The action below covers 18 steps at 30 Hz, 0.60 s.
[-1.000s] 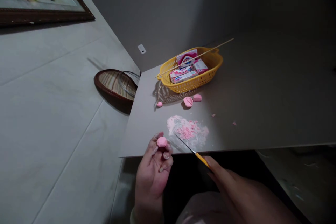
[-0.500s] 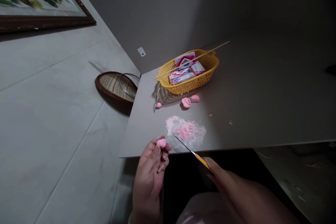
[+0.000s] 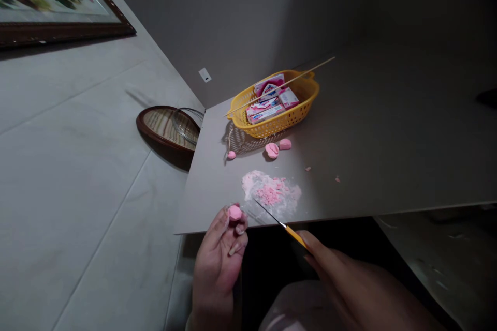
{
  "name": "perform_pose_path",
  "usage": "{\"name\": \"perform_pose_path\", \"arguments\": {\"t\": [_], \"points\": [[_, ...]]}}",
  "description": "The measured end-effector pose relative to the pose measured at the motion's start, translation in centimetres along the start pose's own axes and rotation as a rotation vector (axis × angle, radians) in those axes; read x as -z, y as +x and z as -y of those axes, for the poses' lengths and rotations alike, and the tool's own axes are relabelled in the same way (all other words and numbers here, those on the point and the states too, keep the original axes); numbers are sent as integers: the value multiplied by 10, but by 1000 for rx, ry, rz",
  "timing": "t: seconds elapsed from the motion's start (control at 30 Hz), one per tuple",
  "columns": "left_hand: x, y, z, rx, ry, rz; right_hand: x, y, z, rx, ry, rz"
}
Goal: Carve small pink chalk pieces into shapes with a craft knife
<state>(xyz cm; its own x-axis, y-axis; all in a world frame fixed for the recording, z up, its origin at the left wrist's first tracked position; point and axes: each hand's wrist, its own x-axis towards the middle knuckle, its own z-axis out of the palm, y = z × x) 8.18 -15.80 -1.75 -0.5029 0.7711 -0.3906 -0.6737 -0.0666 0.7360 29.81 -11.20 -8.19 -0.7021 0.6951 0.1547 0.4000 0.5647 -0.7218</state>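
Observation:
Between the fingertips of my left hand (image 3: 223, 253) is a small faceted pink piece of soap (image 3: 234, 212), held at the table's front edge. My right hand (image 3: 326, 256) grips the yellow handle of a thin-bladed knife (image 3: 285, 226). Its blade points up and left, apart from the soap piece, over a patch of pink shavings and pale powder (image 3: 272, 191). Farther back lie a round, carved pink piece (image 3: 272, 150), a blocky pink piece (image 3: 285, 144) beside it, and a small pink lump (image 3: 231, 155).
A yellow plastic basket (image 3: 287, 125) with several pink-and-white boxes (image 3: 266, 114) stands at the back, a thin stick (image 3: 310, 69) across it. Small crumbs (image 3: 337, 179) lie to the right. Left of the table (image 3: 205, 181) is a brown-rimmed woven seat (image 3: 161, 119).
The soap piece has turned in my left fingers, showing more of its faceted face. My right hand and knife hold nearly the same pose; the whole view has shifted slightly.

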Motion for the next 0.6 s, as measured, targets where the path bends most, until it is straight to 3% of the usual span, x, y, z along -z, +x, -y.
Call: {"name": "perform_pose_path", "arguments": {"t": [0.3, 0.6], "points": [[-8, 1, -6, 79, -136, -13, 5, 6, 4, 15, 73, -23], [-3, 0, 4, -135, 174, -29, 3, 0, 1, 22, 76, -24]]}}
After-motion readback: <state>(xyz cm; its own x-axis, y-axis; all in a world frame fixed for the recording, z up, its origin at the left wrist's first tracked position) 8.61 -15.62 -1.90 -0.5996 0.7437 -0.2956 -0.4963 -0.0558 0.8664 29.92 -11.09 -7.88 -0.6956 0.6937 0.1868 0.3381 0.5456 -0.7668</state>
